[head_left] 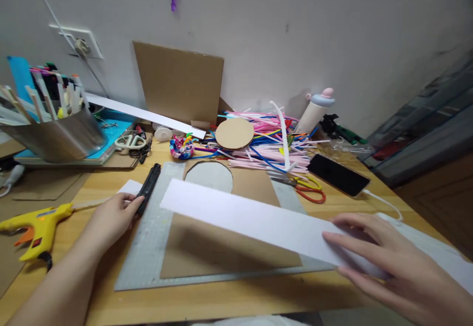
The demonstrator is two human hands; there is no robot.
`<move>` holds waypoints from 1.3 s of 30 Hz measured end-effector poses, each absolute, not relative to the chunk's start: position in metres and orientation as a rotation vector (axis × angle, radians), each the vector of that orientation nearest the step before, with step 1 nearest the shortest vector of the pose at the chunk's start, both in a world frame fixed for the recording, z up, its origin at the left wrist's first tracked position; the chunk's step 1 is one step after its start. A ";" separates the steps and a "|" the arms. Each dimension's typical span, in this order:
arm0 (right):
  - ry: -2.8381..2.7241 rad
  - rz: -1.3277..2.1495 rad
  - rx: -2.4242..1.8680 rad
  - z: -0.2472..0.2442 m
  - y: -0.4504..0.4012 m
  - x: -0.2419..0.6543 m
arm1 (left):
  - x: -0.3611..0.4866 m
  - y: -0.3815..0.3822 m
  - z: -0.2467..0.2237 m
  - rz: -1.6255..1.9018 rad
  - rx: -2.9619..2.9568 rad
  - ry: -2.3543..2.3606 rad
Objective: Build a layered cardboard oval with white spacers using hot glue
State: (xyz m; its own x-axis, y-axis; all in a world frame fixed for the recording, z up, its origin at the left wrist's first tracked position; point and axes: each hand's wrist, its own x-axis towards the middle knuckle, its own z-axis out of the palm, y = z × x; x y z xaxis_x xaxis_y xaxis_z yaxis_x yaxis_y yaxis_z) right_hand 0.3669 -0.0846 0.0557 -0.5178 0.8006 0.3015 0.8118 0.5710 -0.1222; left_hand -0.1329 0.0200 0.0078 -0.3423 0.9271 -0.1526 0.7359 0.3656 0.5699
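My left hand (120, 215) is closed around the near end of a slim black tool (151, 184), stapler-like in shape, at the left edge of the grey cutting mat (138, 257). A small white paper piece (130, 187) lies just beyond that hand. On the right, my right hand (384, 252) grips a long white paper strip (251, 215) between thumb and fingers. The strip slants above the mat and casts a shadow on a cardboard sheet (221, 247). That sheet has a round hole near its far edge, partly covered by the strip.
A yellow glue gun (40, 227) lies left, below a metal holder (70, 133) full of sticks. Behind the mat are a cardboard disc (235, 133), pipe cleaners (266, 156) and a bottle (314, 111). Scissors (310, 189) and a plugged-in phone (338, 174) lie right.
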 end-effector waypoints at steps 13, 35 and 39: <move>-2.281 -0.407 -1.102 0.098 0.129 0.232 | -0.125 0.013 0.004 0.329 1.878 2.362; -2.093 -0.134 -1.168 0.042 0.258 0.138 | -0.132 0.028 -0.024 0.758 1.879 2.377; -2.154 -0.040 -1.080 0.050 0.183 0.179 | -0.128 0.033 -0.016 0.752 1.926 2.362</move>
State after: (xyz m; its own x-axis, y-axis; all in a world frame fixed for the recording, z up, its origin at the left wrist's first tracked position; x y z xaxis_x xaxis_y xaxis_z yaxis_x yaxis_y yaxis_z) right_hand 0.1787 0.1835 0.0502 -0.3935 0.6878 0.6101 0.7097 0.6491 -0.2740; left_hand -0.1285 0.0330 -0.0158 -0.2472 0.9238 0.2923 0.9227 0.1324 0.3620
